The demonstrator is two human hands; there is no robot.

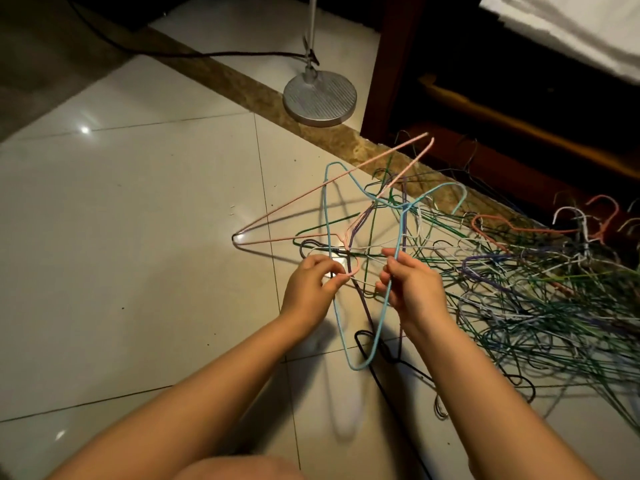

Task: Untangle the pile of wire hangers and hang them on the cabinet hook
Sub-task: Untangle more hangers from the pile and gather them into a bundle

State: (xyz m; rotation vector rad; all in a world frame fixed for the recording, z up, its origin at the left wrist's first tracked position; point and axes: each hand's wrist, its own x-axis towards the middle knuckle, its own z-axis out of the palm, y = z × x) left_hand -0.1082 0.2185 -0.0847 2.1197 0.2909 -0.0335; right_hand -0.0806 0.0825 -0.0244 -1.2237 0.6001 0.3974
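Thin, colour-coated wire hangers (536,306) lie tangled on the tile floor (138,202) at right, the left hand (308,289) pinching a raised pink hanger (266,220) by its hook, the right hand (412,289) gripping a light-blue hanger (375,337).

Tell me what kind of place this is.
Likely a bedroom at home: a white sheet over a dark wooden frame at upper right, a lamp base on the tiled floor, and a pile of wire hangers beside the frame.
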